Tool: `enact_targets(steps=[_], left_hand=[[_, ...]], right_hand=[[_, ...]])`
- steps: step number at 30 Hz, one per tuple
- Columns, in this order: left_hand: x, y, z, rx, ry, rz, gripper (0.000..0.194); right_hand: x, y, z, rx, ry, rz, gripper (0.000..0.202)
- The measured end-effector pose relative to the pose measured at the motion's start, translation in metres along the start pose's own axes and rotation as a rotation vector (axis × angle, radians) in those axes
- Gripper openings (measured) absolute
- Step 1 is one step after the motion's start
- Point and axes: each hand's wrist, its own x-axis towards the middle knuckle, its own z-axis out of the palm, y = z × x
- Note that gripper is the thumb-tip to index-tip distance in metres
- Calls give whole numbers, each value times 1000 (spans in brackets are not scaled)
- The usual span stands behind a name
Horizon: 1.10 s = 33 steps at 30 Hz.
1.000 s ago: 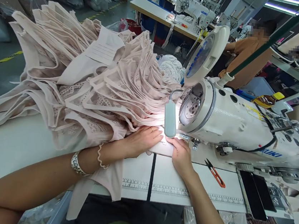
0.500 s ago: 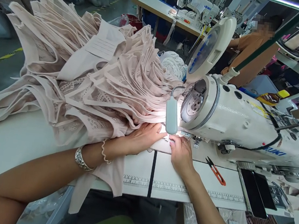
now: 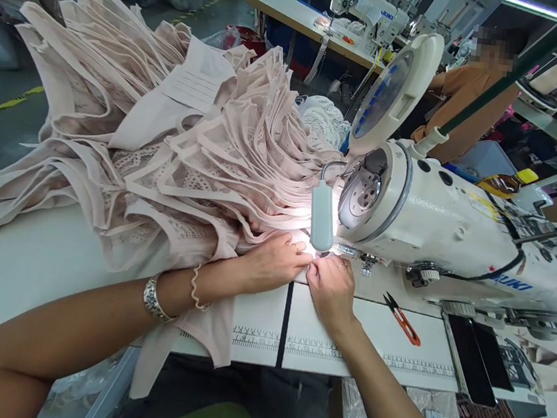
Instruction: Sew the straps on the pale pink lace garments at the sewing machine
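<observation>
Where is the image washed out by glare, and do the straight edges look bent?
Head view: the work lamp blows out the fabric at the fingertips of both hands, hiding detail there; the wide lens bows the table edge and stretches the forearms.

Two hands work at the needle: the left hand point(image 3: 275, 262) and the right hand point(image 3: 332, 289). Two white sewing machines show, one near point(image 3: 438, 220), one far point(image 3: 366, 8). One red thread snips point(image 3: 401, 318) lies on the bench point(image 3: 25, 267). One pale lamp point(image 3: 322, 215) glows. Two bracelets point(image 3: 155, 297) circle the left wrist.

Single head-worn view, forward and down; close over white sewing table point(image 3: 41, 262); workshop beyond
</observation>
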Motion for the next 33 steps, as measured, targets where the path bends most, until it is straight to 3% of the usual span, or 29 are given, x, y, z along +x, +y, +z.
enact_targets(steps=[4,9,17,21,25,30,33], left_hand=[[0,1,1,42,47,-2,29],[-2,-2,9,42,73,-16,29],[-3,2,20,26,67,-79,28],[-3,4,19,-9,73,-82,31],[-5,3,14,-73,6,-117,32],[-10,-3,3,-195,-28,-216,11],[-12,-7,-1,-249,-56,-191,3]], right_hand=[[4,3,-2,214,116,124,22],[2,10,-9,229,111,-13,18],[-4,14,-11,241,62,-23,27],[-5,16,-14,263,41,-76,38],[-7,16,-15,209,-49,-83,38],[-9,17,-12,228,-72,22,41],[-10,19,-10,247,-83,73,43]])
